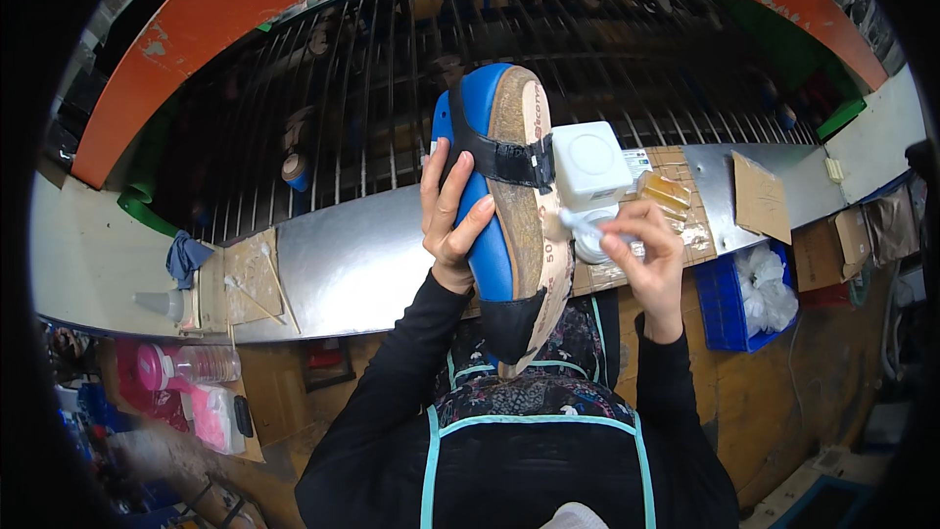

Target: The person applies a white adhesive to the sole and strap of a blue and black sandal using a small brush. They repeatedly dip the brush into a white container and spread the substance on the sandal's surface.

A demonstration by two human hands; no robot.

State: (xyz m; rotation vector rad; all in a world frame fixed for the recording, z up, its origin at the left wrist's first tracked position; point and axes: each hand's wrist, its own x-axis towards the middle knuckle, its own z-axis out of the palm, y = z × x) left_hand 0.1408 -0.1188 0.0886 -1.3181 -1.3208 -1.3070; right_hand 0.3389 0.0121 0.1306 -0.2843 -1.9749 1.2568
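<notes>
My left hand [453, 216] grips a sandal [522, 225] built on a blue shoe last [487, 260], its fingers wrapped round the last's left side. The sandal stands toe-end away from me, tilted so its cork layer and the pale sole edge show, with a black strap across it. In my right hand [651, 260] a small pale brush [583, 224] is pinched; its head is close to the sole edge, and I cannot tell if it touches. Under the brush is a round white pot [591, 245], beside a square white bottle [591, 162].
Beyond the metal bench [343, 264] runs a dark rack of metal rods [362, 98] under an orange frame [186, 59]. A yellowish block [664, 194] lies on cardboard at right. A blue bin [720, 309] holds white plastic. Thin sticks [279, 284] rest on cardboard at left.
</notes>
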